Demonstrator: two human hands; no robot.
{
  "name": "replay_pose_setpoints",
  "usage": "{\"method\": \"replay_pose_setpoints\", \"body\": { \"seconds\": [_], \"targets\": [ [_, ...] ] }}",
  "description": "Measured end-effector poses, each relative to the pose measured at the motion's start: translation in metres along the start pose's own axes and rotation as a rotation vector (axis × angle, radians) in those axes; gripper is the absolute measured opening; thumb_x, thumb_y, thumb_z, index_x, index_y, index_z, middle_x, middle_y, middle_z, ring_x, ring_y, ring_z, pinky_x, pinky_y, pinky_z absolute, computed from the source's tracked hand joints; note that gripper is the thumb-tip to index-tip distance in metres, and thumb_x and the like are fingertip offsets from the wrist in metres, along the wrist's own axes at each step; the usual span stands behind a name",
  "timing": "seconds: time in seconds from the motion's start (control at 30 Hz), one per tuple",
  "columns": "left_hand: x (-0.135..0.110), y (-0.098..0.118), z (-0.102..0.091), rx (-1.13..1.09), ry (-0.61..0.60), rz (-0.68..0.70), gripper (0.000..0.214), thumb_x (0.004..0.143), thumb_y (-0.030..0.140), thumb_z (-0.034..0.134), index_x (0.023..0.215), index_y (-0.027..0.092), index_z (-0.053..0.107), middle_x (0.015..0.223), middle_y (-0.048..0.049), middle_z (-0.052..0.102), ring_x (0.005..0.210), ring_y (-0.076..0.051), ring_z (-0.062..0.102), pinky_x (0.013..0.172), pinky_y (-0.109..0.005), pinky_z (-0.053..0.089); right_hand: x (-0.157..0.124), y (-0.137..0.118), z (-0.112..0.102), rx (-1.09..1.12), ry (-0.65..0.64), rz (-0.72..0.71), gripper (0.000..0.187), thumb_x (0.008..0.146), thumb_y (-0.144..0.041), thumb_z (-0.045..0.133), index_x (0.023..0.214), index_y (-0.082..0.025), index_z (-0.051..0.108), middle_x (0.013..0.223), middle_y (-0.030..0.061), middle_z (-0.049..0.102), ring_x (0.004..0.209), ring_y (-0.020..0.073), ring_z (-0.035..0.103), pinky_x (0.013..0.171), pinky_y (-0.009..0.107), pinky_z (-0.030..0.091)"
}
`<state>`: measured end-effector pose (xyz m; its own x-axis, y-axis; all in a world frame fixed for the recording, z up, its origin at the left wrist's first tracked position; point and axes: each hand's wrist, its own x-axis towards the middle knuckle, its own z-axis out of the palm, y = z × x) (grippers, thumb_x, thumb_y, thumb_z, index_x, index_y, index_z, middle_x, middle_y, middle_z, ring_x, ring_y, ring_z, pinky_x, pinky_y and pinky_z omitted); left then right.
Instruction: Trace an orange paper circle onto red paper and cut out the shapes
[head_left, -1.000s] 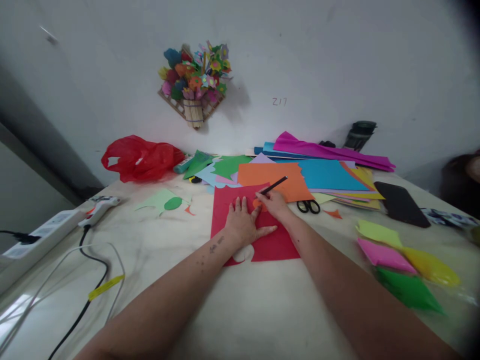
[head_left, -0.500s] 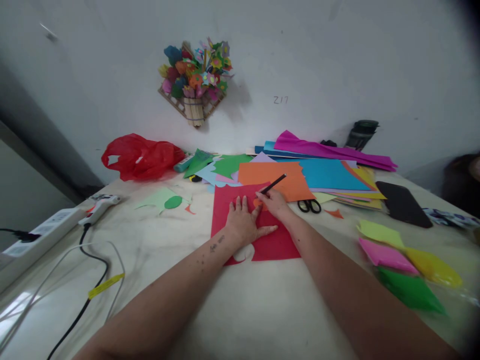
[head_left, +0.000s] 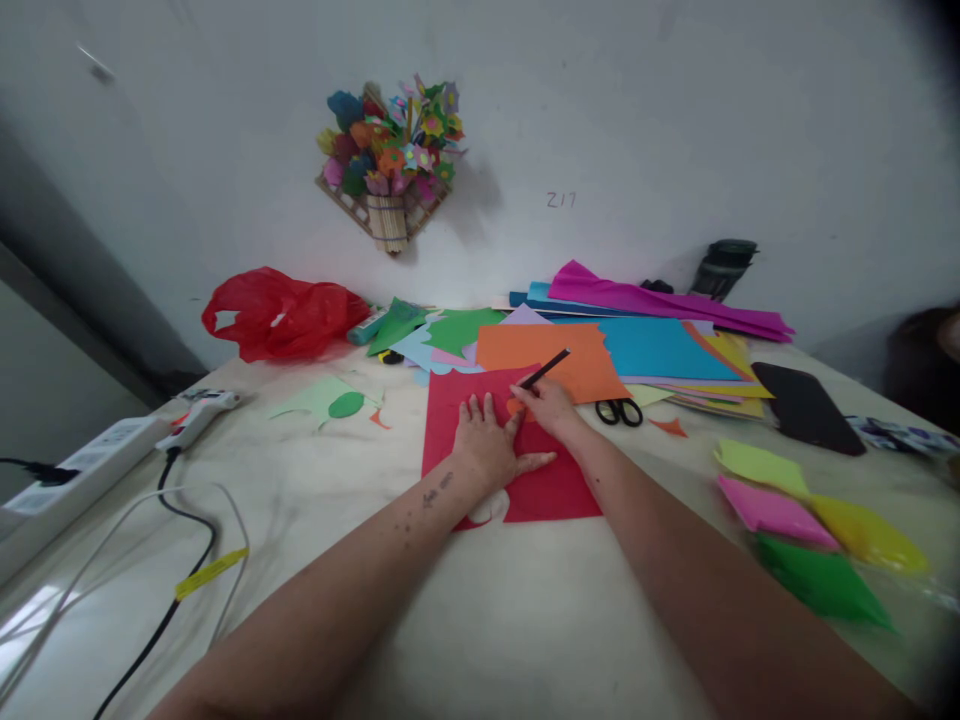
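A red sheet (head_left: 559, 490) lies flat on the table, with a rounded piece cut out of its lower edge and a wavy top edge. My left hand (head_left: 486, 446) presses on it with fingers spread. Beside it, my right hand (head_left: 546, 402) grips a black pencil (head_left: 547, 368), slanted up to the right. A small orange piece (head_left: 514, 406) lies on the red sheet between both hands, partly hidden by the fingers. The pencil's tip is hidden behind my right fingers.
Scissors (head_left: 619, 412) with black handles lie right of the red sheet, partly under an orange sheet (head_left: 536, 348). Coloured sheets (head_left: 660, 350) are piled behind. A phone (head_left: 808, 408) and colourful packets (head_left: 821, 580) are at right; a red plastic bag (head_left: 281, 315) and power strip (head_left: 82, 470) at left.
The black pencil has shifted very slightly, its upper end a little to the left. Both hands stay in nearly the same place on the red sheet.
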<state>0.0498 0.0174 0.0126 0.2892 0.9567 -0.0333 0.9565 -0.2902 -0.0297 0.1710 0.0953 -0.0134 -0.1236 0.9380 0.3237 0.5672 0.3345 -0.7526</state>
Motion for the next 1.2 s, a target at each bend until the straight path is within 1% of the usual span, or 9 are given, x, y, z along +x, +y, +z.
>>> {"method": "replay_pose_setpoints", "body": {
  "seconds": [0.23, 0.53, 0.83, 1.2],
  "targets": [
    [0.0, 0.0, 0.0, 0.016, 0.0, 0.0, 0.09, 0.066, 0.078, 0.012, 0.135, 0.022, 0.026, 0.141, -0.0129, 0.02, 0.126, -0.04, 0.012, 0.099, -0.052, 0.009, 0.001, 0.004, 0.002, 0.018, 0.009, -0.03, 0.02, 0.075, -0.032, 0.051, 0.068, -0.016, 0.06, 0.069, 0.0049, 0.063, 0.065, 0.0148, 0.056, 0.06, 0.025, 0.04],
    [0.001, 0.0, 0.0, -0.007, -0.009, -0.002, 0.091, 0.065, 0.079, 0.013, 0.135, 0.023, 0.026, 0.142, -0.0124, 0.019, 0.127, -0.04, 0.012, 0.099, -0.052, 0.008, 0.003, 0.01, 0.005, 0.043, 0.003, -0.032, 0.022, 0.074, -0.035, 0.051, 0.066, -0.017, 0.059, 0.067, 0.004, 0.063, 0.062, 0.0141, 0.056, 0.058, 0.025, 0.041],
    [0.001, -0.001, 0.001, 0.002, -0.009, 0.003, 0.092, 0.065, 0.08, 0.013, 0.135, 0.022, 0.026, 0.141, -0.0139, 0.02, 0.127, -0.041, 0.012, 0.099, -0.052, 0.009, 0.0, 0.005, 0.002, 0.06, -0.011, -0.008, 0.021, 0.074, -0.035, 0.052, 0.065, -0.017, 0.058, 0.068, 0.0048, 0.064, 0.064, 0.0149, 0.058, 0.06, 0.026, 0.042],
    [0.003, -0.001, 0.003, 0.012, 0.004, 0.003, 0.089, 0.066, 0.078, 0.013, 0.136, 0.023, 0.024, 0.141, -0.0132, 0.02, 0.127, -0.04, 0.012, 0.099, -0.052, 0.011, 0.0, 0.004, 0.002, 0.091, -0.023, 0.014, 0.021, 0.072, -0.035, 0.054, 0.065, -0.016, 0.06, 0.066, 0.0044, 0.064, 0.062, 0.0148, 0.057, 0.057, 0.025, 0.042]
  ]
}}
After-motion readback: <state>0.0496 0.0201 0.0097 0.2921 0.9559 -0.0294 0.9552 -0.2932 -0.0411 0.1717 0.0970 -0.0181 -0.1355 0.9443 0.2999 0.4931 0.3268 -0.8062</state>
